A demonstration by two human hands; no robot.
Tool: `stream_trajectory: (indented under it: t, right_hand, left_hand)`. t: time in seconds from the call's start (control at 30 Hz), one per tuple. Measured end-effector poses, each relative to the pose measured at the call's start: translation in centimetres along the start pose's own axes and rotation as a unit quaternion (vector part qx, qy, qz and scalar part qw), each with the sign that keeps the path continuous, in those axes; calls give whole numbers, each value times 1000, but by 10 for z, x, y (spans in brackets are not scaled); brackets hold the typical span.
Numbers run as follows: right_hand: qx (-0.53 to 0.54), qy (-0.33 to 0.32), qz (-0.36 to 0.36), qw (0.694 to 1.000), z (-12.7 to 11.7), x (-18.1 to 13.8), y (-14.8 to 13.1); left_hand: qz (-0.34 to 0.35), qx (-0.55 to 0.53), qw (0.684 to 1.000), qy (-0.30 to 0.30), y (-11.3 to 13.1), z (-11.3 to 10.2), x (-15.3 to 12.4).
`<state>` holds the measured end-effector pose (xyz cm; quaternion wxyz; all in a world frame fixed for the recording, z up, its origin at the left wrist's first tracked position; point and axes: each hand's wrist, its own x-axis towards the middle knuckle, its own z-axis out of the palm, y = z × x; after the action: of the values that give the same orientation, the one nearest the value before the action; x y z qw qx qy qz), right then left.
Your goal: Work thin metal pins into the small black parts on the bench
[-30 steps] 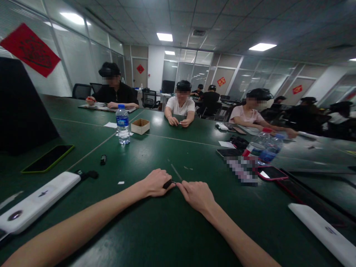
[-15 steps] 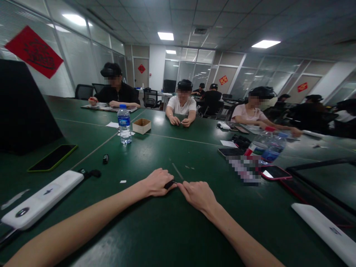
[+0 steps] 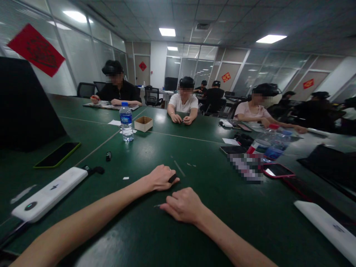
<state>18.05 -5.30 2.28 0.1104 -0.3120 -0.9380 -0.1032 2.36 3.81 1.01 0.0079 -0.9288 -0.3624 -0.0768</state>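
In the head view my left hand rests on the green table, its fingers closed on a small black block-like piece that sticks out by the thumb and forefinger. Nearer to me and slightly to the right, my right hand is curled with thumb and forefinger pinched. A thin, pale sliver pokes out leftward from that pinch; its kind is too small to make out. The two hands are apart. A small white scrap lies left of my left hand.
Left are a white device, a phone and a small black item. Ahead stand a water bottle and an open box. Right are bottles, phones and another white device. Several people sit around.
My right hand has drawn away from the black piece in my left hand, toward me, with the thin sliver now showing in its pinch. My left hand has stayed nearly in place.
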Motion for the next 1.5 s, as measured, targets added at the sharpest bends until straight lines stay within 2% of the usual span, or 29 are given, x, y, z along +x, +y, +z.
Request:
stream_trajectory:
  t: [0.17, 0.27, 0.37, 0.97, 1.17, 1.5]
  right_hand:
    - [-29, -30, 177, 983, -5, -15, 43]
    - [-27, -63, 222, 973, -8, -21, 56]
    - [-30, -82, 226, 970, -8, -20, 55]
    - [-50, -93, 237, 966, -6, -15, 49]
    - [-58, -101, 244, 963, -7, -13, 46]
    - [-17, -87, 211, 973, -8, -18, 50]
  left_hand:
    - [16, 2, 1000, 2, 1, -3, -4]
    - [16, -6, 1000, 9, 2, -4, -4]
    - [17, -16, 1000, 8, 2, -6, -4]
    - [56, -1, 998, 11, 3, -3, -3]
    - [46, -3, 999, 7, 2, -3, -4]
    - [59, -6, 998, 9, 3, -8, -8]
